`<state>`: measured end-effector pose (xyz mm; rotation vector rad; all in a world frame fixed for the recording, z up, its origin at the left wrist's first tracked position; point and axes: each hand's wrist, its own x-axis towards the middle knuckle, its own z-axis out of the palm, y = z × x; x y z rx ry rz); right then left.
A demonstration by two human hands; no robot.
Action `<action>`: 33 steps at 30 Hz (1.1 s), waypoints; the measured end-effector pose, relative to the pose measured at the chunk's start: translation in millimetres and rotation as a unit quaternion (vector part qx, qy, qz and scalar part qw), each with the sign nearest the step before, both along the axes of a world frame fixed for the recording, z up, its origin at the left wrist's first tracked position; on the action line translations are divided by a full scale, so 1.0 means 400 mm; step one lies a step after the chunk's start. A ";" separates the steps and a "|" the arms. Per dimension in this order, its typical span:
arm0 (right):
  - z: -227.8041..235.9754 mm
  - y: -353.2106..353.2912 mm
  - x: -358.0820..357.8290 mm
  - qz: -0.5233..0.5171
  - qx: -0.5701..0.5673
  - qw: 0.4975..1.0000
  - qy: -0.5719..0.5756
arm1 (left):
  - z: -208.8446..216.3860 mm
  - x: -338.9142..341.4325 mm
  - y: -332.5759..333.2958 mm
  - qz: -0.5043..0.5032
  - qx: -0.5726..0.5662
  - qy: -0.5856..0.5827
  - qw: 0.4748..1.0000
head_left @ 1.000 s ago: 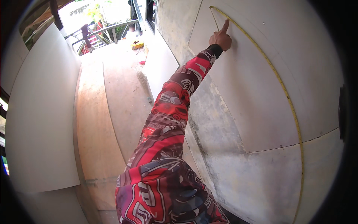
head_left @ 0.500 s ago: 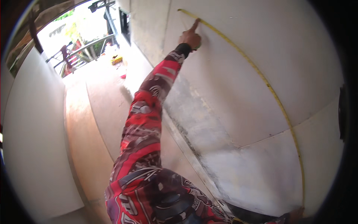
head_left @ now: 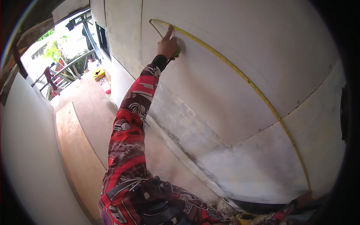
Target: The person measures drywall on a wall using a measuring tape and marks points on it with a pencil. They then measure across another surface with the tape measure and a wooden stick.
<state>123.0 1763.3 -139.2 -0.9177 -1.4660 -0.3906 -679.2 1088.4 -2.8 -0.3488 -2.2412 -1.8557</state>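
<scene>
A yellow tape measure (head_left: 229, 63) stretches in a long curve across the pale wall panel (head_left: 210, 93). At its upper left my left hand (head_left: 167, 45) touches the wall, index finger laid out on the blade. The other fingers curl around a green piece, seemingly the tape's case (head_left: 177, 51), mostly hidden by the hand. Beyond the fingertip the blade bends sharply and runs back toward this hand. Far off at the lower right, my right hand (head_left: 303, 198) is at the blade's other end; its fingers are too dark and blurred to make out.
Panel seams (head_left: 258, 132) cross the wall. On the left stands a smooth white panel (head_left: 28, 142) beside a curved wooden strip (head_left: 77, 138) on the floor. Toward the bright opening are a yellow box (head_left: 98, 74) and a metal railing (head_left: 71, 67). A small dark window (head_left: 102, 39) is in the wall.
My view has turned, so the wall, tape and left arm sit farther left in the picture. The bend in the blade and the green piece show more plainly. Both hands stay at the tape.
</scene>
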 end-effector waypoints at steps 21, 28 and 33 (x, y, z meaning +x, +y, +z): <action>0.282 -0.645 -0.461 -0.002 0.083 0.997 -0.004 | 0.010 0.010 0.009 0.008 0.089 -0.003 0.996; 0.283 -1.201 -1.206 0.565 0.185 0.768 -0.238 | -0.013 0.003 -0.021 0.035 0.082 0.004 0.996; 0.363 -1.373 -1.618 0.668 0.153 0.707 -0.173 | 0.004 0.005 0.001 0.001 0.100 -0.023 0.995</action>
